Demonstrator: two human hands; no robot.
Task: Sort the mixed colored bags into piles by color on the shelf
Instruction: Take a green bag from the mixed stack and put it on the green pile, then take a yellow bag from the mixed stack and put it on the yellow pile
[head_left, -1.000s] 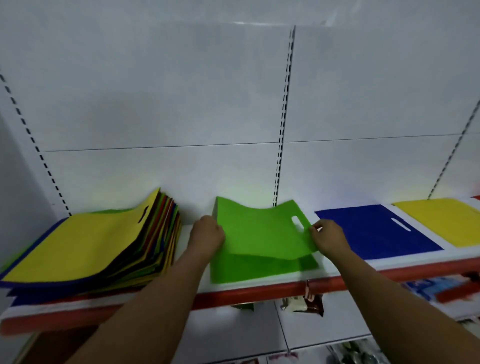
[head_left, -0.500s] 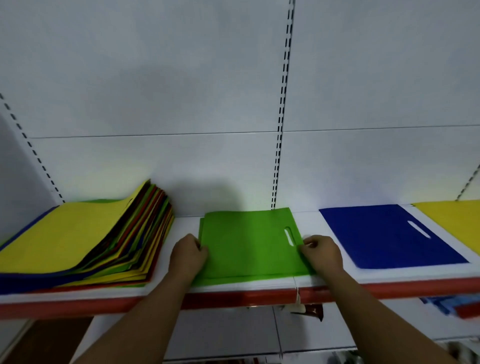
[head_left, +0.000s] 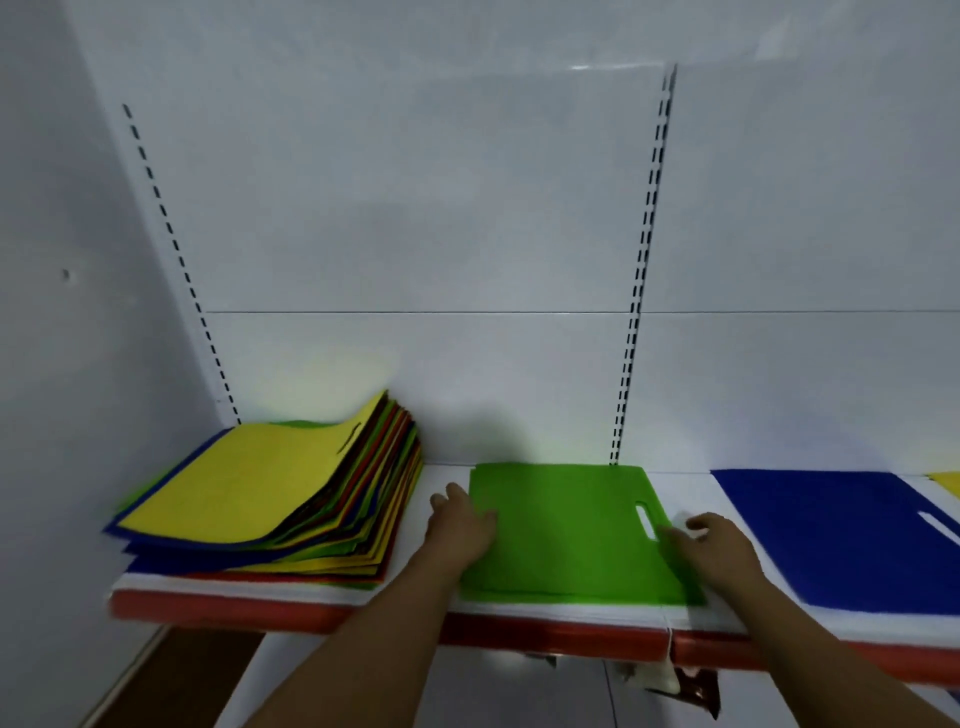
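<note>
A: Where is the green pile lying?

B: It is lying flat on the shelf, and the person's hands are flanking it. The left hand is resting on its left edge, fingers loosely spread and gripping nothing. The right hand is touching its right edge beside the handle slot, but it is too blurred to tell whether it is pinching.

A: What is the next move likely hinging on?

B: The mixed stack is sitting just left of the green pile. The top yellow bag is curling its handle end up toward the green pile, so the left hand is nearer. The blue bag is lying right of the green pile, with the yellow pile beyond, so that bag would probably be crossing both.
</note>
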